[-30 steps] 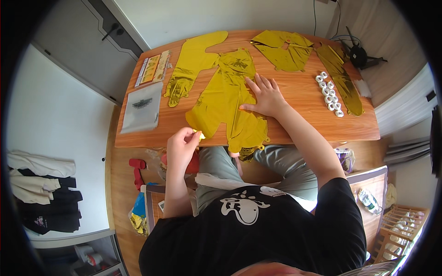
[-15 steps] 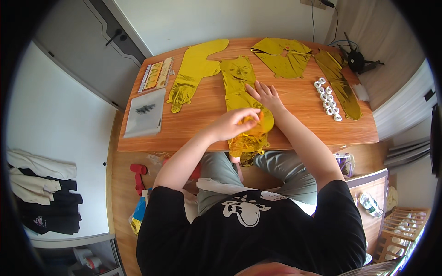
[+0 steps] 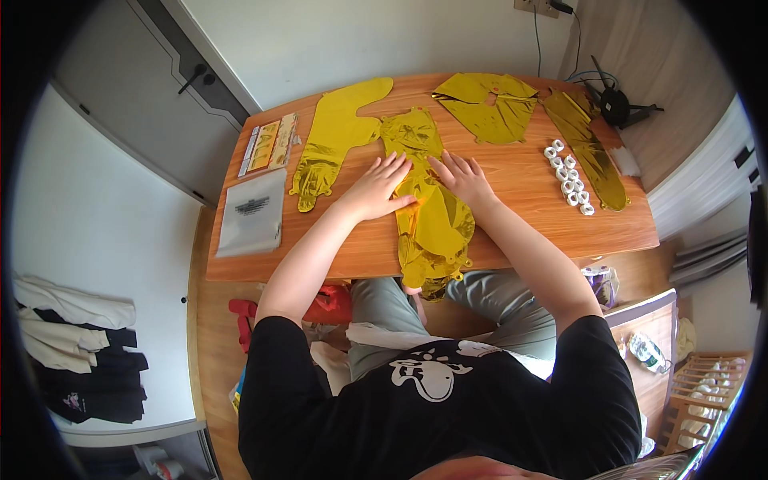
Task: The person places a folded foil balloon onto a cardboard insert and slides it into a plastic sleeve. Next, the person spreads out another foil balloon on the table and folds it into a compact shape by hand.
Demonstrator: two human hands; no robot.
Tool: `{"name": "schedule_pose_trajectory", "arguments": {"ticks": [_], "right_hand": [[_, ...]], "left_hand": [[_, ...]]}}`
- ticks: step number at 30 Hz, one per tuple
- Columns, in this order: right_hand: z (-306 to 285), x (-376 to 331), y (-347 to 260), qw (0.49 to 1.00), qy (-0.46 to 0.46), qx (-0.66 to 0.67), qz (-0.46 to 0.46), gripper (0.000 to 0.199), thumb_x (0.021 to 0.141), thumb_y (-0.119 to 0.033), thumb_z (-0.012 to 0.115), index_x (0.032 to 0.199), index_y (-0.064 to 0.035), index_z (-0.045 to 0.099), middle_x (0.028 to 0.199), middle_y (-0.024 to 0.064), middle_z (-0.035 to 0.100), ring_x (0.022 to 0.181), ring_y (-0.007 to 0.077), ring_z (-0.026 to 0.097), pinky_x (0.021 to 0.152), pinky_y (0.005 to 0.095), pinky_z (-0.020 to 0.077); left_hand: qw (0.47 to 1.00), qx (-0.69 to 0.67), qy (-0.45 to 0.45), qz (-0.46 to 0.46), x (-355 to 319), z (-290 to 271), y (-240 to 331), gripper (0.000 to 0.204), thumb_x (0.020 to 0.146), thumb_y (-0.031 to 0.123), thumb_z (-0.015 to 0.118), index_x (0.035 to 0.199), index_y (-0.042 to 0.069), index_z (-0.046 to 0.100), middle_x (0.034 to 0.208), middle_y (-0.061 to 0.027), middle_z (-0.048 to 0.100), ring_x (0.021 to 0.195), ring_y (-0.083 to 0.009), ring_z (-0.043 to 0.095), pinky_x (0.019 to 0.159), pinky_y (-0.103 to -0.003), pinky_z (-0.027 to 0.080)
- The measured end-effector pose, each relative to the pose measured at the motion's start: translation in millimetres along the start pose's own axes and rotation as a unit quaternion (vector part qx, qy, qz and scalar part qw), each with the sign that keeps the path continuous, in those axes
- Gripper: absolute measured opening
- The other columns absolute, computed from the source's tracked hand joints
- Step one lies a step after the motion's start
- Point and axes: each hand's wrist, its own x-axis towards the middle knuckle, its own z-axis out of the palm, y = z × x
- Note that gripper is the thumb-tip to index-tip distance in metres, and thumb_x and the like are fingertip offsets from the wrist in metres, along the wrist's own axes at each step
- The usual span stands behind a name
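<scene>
A flat gold foil balloon [image 3: 436, 224] lies lengthwise down the middle of the wooden table [image 3: 528, 216], its near end hanging over the front edge. My left hand [image 3: 378, 186] rests palm down on its left side, fingers spread. My right hand [image 3: 462, 174] presses flat on its upper right part, fingers apart. Neither hand grips anything. A second gold foil balloon [image 3: 336, 140] lies just left of my left hand.
Two more gold foil pieces lie at the back [image 3: 486, 104] and far right [image 3: 588, 148]. A cluster of small white rolls [image 3: 568, 180] sits right of centre. A clear plastic bag [image 3: 252, 212] and a sticker sheet [image 3: 268, 144] lie at the table's left end. Cables [image 3: 612, 100] sit at the back right corner.
My left hand came up from the table's front edge onto the middle balloon and now lies flat on it. My right hand stayed on the balloon; the foil looks flatter.
</scene>
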Motion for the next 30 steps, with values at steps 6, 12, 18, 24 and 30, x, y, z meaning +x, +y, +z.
{"name": "schedule_pose_trajectory", "arguments": {"ticks": [6,12,18,24,30], "right_hand": [[-11.3,-2.7,-0.6,1.000,-0.014,0.008,-0.005,0.063,0.099,-0.037,0.056,0.154,-0.0128,0.036,0.162,0.0201,0.039,0.151,0.0332,0.036,0.122,0.0536,0.0282],[-29.1,-2.2,-4.2,0.996,-0.019,0.085,0.011,0.061,0.095,-0.039,0.061,0.149,-0.0128,0.046,0.161,0.0203,0.040,0.151,0.0336,0.036,0.123,0.0537,0.0264],[-44.1,1.6,-0.6,0.986,-0.067,0.151,0.032,0.070,0.094,-0.055,0.059,0.151,-0.0158,0.049,0.164,0.0203,0.037,0.153,0.0362,0.031,0.124,0.0545,0.0224],[-47.8,6.1,2.2,0.965,-0.089,0.235,0.071,0.049,0.107,-0.043,0.047,0.148,-0.0172,0.056,0.164,0.0160,0.040,0.151,0.0358,0.035,0.123,0.0521,0.0225],[-42.2,6.0,13.4,0.968,-0.044,0.239,0.057,0.047,0.102,-0.027,0.056,0.147,-0.0127,0.053,0.154,0.0157,0.052,0.142,0.0347,0.047,0.118,0.0516,0.0304]], "left_hand": [[1.000,0.007,-0.001,0.018,2.7,0.9,1.0,0.090,0.101,0.065,0.048,0.164,0.005,0.025,0.170,-0.0199,0.023,0.159,-0.0345,0.019,0.129,-0.049,0.017],[1.000,0.017,0.002,0.012,3.7,0.3,1.1,0.090,0.101,0.066,0.049,0.164,0.006,0.025,0.171,-0.0179,0.023,0.159,-0.0335,0.019,0.129,-0.048,0.018],[0.999,-0.005,0.034,0.022,2.0,3.4,-0.5,0.078,0.104,0.057,0.047,0.161,0.006,0.032,0.168,-0.0188,0.030,0.157,-0.0341,0.024,0.128,-0.049,0.020],[0.997,-0.054,0.040,0.021,3.3,6.3,-5.2,0.066,0.107,0.040,0.047,0.162,0.007,0.031,0.169,-0.0169,0.030,0.158,-0.0336,0.023,0.128,-0.049,0.020],[0.999,-0.033,0.037,0.005,6.7,0.9,3.6,0.076,0.104,0.054,0.051,0.161,0.007,0.033,0.168,-0.0163,0.030,0.157,-0.0318,0.026,0.129,-0.048,0.021]]}}
